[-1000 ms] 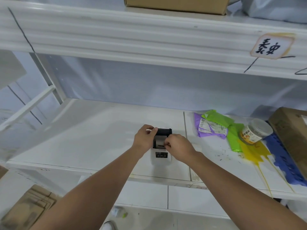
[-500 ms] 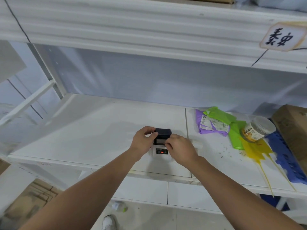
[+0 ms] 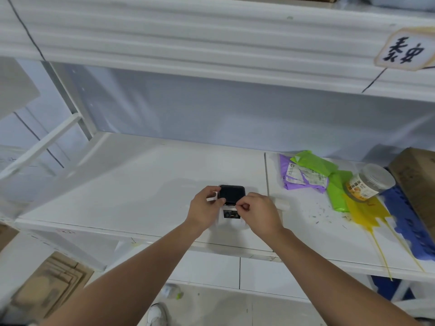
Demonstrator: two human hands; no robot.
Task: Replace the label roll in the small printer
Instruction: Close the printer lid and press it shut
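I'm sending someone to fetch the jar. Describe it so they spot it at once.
Go to the white shelf and look at its right end, where coloured mailer bags lie piled. The jar lies tipped on its side on the green and yellow bags, beside a cardboard box. It alone is clear plastic, with an orange label.

The printer (image 3: 231, 209) looks like white plastic with a glossy black lid (smooth); the shelf (image 3: 131, 184) is smooth, matt white.
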